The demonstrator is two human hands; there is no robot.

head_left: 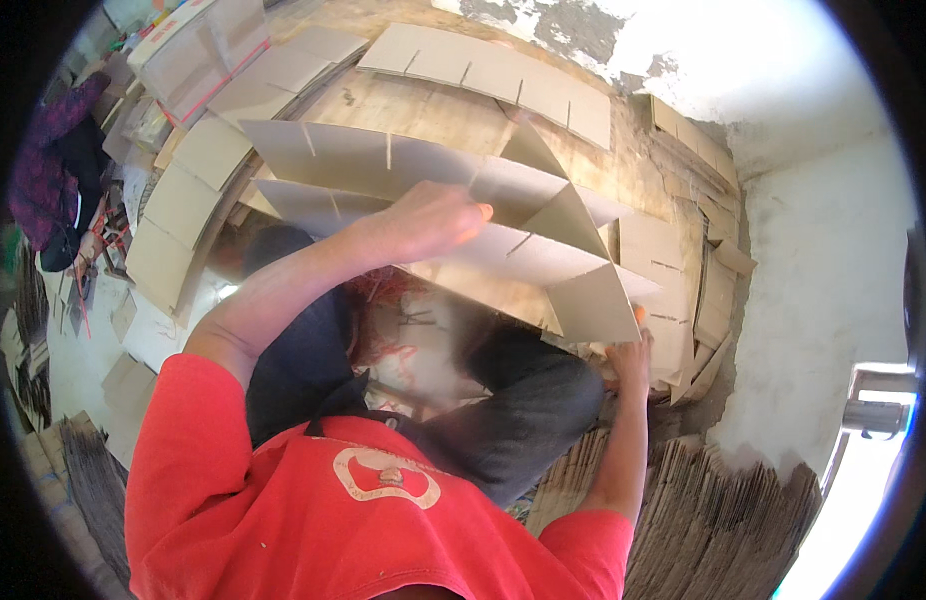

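A partly assembled cardboard divider stands in front of me, built from slotted strips. Its two long strips, the near strip (pixel 528 258) and the far strip (pixel 353 155), run roughly side by side. Shorter cross pieces (pixel 595 305) sit across them toward the right end. My left hand (pixel 435 218) is closed at the middle of the near strip, its fingers curled down over the board. Low at the right end, my right hand (pixel 631 358) grips the corner of the divider; some of its fingers are hidden behind the board.
A long slotted strip (pixel 493 80) lies at the far side of the wooden board (pixel 373 105). Cardboard pieces (pixel 173 225) lie at left, near a carton (pixel 198 55). Stacked cardboard (pixel 703 520) stands at lower right by a white wall (pixel 813 300). Another person (pixel 58 170) is at far left.
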